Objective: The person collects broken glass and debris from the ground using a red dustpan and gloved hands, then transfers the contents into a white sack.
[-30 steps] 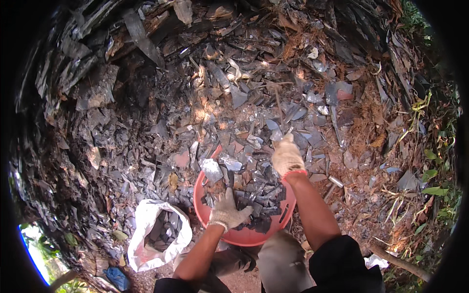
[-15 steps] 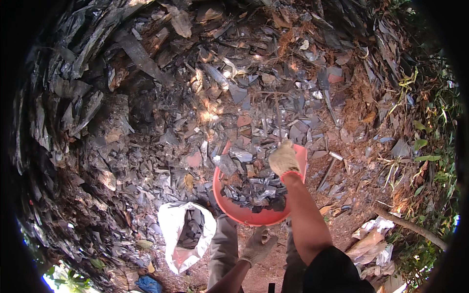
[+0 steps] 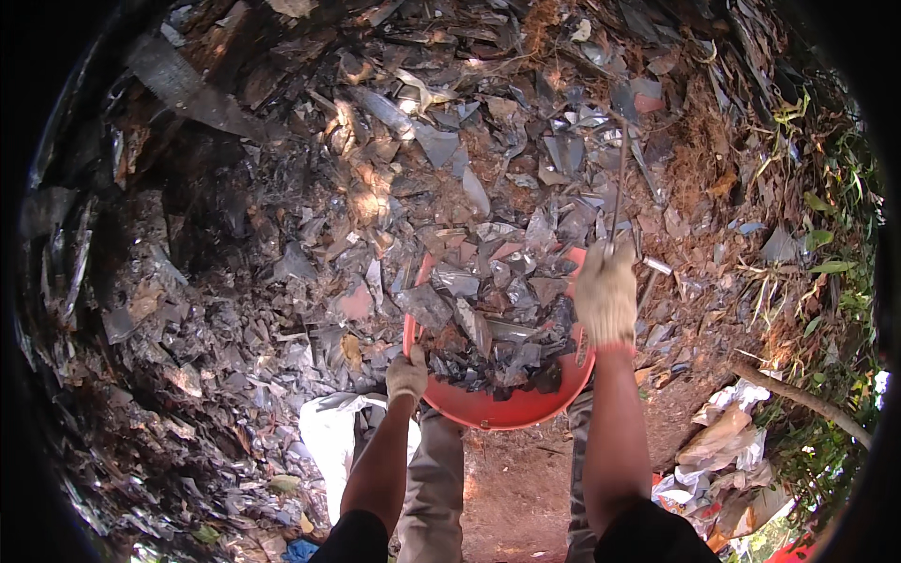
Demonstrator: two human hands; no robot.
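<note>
Brown soil point(image 3: 511, 488) lies between the near rim of the red pan point(image 3: 493, 413) and the legs point(image 3: 434, 493); shards crowd its far mouth, facing away. Forearms reach forward: the left gloved hand point(image 3: 406, 377) curls its fingers on the left rim; the right gloved hand point(image 3: 605, 296), fingers closed, grips a thin rod point(image 3: 619, 178) pointing away, leaning slightly right.

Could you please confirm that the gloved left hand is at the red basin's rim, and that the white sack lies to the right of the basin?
Not quite: the head view shows the white sack to the left of the red basin, not to its right. The gloved left hand is indeed at the basin's rim.
</note>
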